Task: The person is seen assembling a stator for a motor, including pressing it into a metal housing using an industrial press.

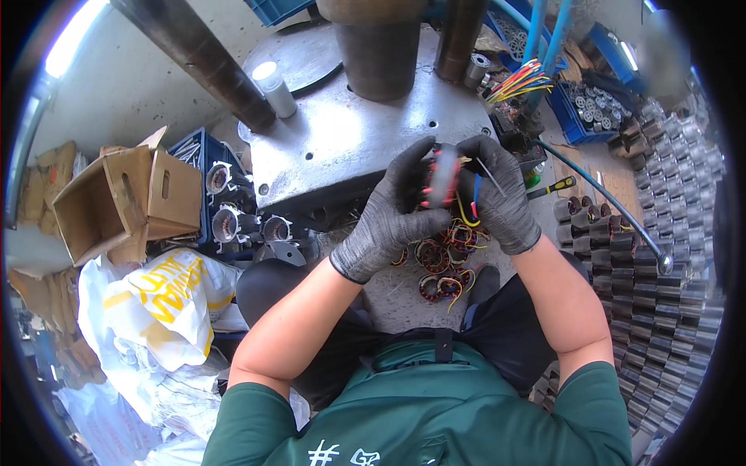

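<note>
- An open cardboard box [128, 203] stands at the left; what it holds is hidden. Behind it, a blue crate [196, 167] carries wound motor parts. Another blue crate [587, 109] at the upper right holds small round metal pieces.
- The wound stator [441, 177] is blurred, so its details are hard to read; coloured wires hang from it.
- The left hand [392, 211], gloved grey, is clamped around the stator's left side.
- The right hand [501, 194], also gloved, grips its right side, fingers closed.
- The stator sits between both hands, above more stators [444, 268] lying on the desk [350, 132].
</note>
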`<state>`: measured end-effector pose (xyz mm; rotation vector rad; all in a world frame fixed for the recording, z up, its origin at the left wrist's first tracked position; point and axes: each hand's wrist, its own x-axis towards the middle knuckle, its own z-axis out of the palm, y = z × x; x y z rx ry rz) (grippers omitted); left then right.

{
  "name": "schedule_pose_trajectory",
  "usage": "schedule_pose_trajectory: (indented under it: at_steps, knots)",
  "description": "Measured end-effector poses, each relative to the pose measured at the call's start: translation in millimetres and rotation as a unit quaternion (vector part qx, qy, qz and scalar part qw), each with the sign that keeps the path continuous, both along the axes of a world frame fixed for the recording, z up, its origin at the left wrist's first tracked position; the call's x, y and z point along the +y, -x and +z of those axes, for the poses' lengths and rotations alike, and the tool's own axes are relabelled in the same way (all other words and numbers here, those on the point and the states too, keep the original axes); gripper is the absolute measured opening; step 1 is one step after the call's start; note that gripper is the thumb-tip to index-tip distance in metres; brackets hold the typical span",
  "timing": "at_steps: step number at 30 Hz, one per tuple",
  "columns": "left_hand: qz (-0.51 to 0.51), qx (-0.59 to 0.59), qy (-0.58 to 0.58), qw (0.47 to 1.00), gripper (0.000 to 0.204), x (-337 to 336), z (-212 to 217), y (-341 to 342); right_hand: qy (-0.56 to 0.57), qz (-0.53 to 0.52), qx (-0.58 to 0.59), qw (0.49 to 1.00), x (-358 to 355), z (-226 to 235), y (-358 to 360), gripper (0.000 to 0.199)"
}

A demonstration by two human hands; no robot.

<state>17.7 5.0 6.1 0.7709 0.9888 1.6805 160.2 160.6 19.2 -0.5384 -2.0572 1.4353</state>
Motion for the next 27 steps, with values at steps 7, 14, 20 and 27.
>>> schedule_pose_trajectory:
  at_steps: [7,14,20,27]
  knots:
    - [0.070,-0.060,0.035,0.995,0.071,-4,-6,7,0.002,0.034,-0.007,0.999,6,15,-13,0.027]
    - [0.136,0.045,0.029,0.989,0.048,-4,-11,19,0.342,-0.113,0.119,0.925,47,14,-17,0.047]
    - [0.201,0.377,0.057,0.902,0.033,-2,-15,20,0.135,0.052,0.051,0.988,-6,14,-26,0.043]
    - [0.117,-0.340,-0.021,0.933,0.063,2,-18,22,-0.006,0.129,-0.010,0.992,-28,30,-24,0.034]
